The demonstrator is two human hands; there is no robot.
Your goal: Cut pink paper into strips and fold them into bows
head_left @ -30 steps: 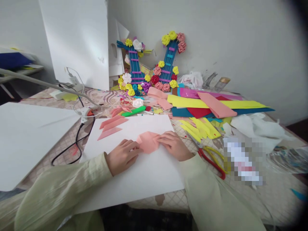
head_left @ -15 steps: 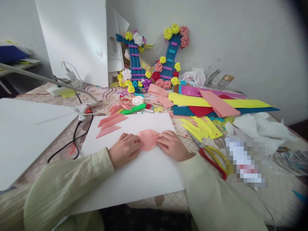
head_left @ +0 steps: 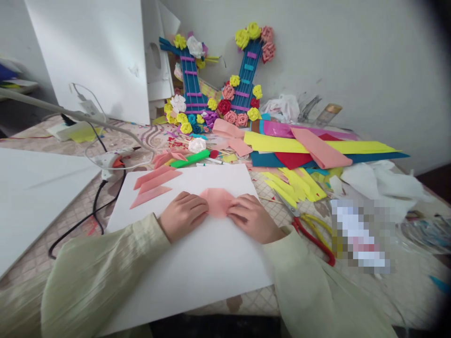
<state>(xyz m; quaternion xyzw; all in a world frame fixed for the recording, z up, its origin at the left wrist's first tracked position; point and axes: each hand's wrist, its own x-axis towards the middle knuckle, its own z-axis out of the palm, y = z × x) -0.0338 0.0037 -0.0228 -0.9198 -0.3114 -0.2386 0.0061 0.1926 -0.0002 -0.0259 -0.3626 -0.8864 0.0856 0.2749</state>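
Between my hands, just above a white board point(head_left: 211, 253), is a piece of pink crepe paper point(head_left: 217, 203) with a rounded, bulging middle. My left hand point(head_left: 185, 213) pinches its left end, and my right hand point(head_left: 252, 217) pinches its right end. The fingertips of both hands are closed on the paper. Folded pink paper strips point(head_left: 157, 183) lie at the board's upper left, beyond my left hand. To the right of my right hand lie scissors point(head_left: 310, 230) with red and yellow handles, their blades pointing toward yellow paper pieces point(head_left: 296, 185).
Two blue guitar shapes with paper flowers, one left point(head_left: 193, 84) and one right point(head_left: 246, 80), lean on the wall. Crepe paper rolls point(head_left: 324, 143) are stacked at the right. A green stick-like piece point(head_left: 190, 158) lies behind the board. A power strip point(head_left: 112, 162) with black cable sits left.
My hands still pinch the pink paper's ends, and its upper edge looks flatter now. The whole view has shifted slightly, with background things appearing further left and higher.
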